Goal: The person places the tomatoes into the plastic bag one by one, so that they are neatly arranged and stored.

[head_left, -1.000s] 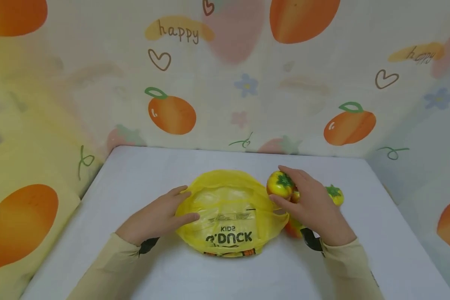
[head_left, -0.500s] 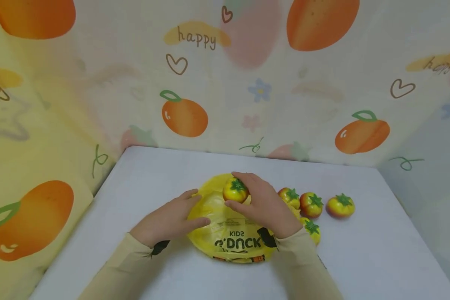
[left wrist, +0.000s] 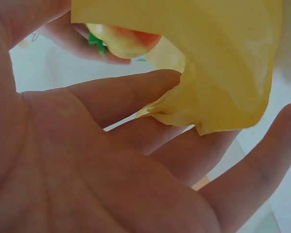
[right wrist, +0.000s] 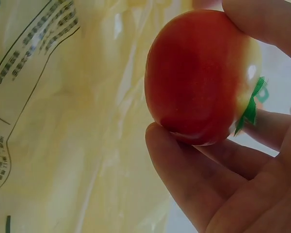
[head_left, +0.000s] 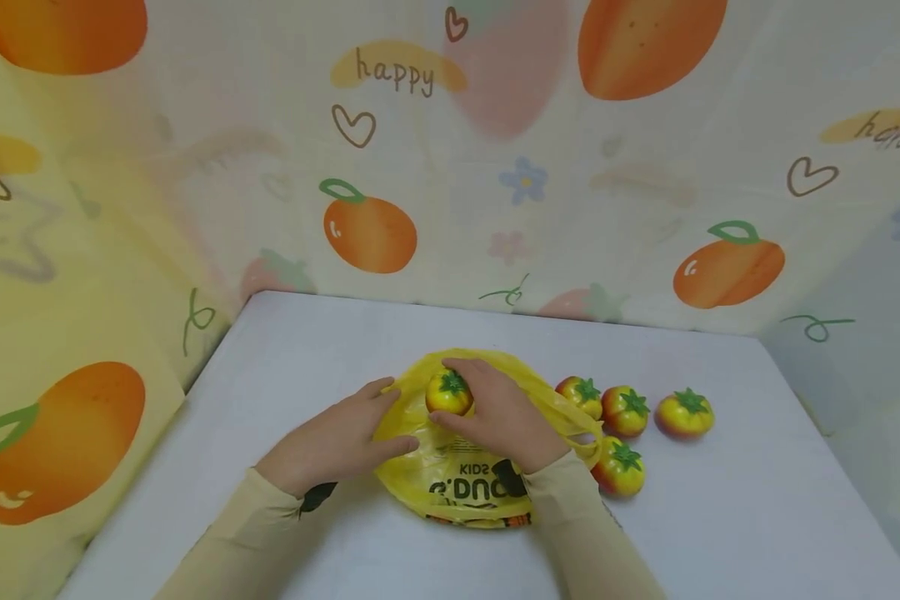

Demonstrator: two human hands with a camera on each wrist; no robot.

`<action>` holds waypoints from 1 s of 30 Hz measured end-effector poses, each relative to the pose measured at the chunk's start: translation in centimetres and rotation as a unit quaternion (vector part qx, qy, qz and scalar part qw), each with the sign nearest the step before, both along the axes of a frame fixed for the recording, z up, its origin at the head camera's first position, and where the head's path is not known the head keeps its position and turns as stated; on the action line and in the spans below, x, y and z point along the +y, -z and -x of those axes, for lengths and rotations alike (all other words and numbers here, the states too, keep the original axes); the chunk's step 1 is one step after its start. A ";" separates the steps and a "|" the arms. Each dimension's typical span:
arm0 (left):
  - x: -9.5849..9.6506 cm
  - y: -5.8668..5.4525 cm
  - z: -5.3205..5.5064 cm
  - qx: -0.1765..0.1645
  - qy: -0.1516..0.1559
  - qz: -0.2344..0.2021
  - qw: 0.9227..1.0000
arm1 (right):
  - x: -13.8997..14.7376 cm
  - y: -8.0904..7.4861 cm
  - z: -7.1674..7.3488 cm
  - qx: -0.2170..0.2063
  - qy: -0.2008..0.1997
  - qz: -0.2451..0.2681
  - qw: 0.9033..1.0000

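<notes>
My right hand (head_left: 498, 412) holds a yellow-and-red toy tomato (head_left: 448, 395) with a green leafy top over the yellow plastic bag (head_left: 412, 471). In the right wrist view, thumb and fingers grip the tomato (right wrist: 196, 77) from opposite sides, its red underside showing, with the bag's printed plastic (right wrist: 87, 126) beside it. My left hand (head_left: 337, 442) is at the bag's left edge, thumb and fingers spread. Seen from the left wrist, the bag's edge (left wrist: 223, 73) lies against the extended fingers, and part of the tomato (left wrist: 123, 41) shows beyond.
Right of the bag, several more toy tomatoes lie on the white table (head_left: 750, 500): a close group including one tomato (head_left: 626, 410), and one tomato (head_left: 685, 412) farther right. A fruit-printed cloth (head_left: 525, 250) stands behind the table.
My right hand has carried the toy tomato leftward from beside the other tomatoes to over the bag. My left hand stays at the bag's left edge. The head view has shifted slightly.
</notes>
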State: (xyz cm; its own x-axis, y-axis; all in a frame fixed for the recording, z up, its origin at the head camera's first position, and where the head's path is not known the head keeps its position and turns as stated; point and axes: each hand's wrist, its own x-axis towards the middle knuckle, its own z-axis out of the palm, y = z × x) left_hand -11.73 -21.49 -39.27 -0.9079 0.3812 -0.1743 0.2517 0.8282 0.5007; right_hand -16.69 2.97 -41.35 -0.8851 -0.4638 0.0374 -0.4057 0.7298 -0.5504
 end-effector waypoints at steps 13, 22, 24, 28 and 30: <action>0.2 -0.1 -0.3 -0.004 0.009 -0.012 1.000 | -0.5 1.6 0.4 -0.025 0.000 -0.012 1.000; 0.2 -0.2 -0.4 -0.012 0.006 -0.009 1.000 | -0.7 2.5 0.6 -0.043 -0.009 -0.021 0.999; 0.2 -0.2 -0.4 -0.012 0.007 -0.008 1.000 | -0.7 2.7 0.6 -0.047 -0.011 -0.024 0.999; 0.2 -0.1 -0.4 -0.008 0.006 -0.004 1.000 | -0.8 2.8 0.5 -0.048 -0.013 -0.028 0.998; 0.3 0.0 -0.4 -0.008 0.007 -0.005 1.000 | -0.8 2.8 0.5 -0.048 -0.012 -0.029 0.998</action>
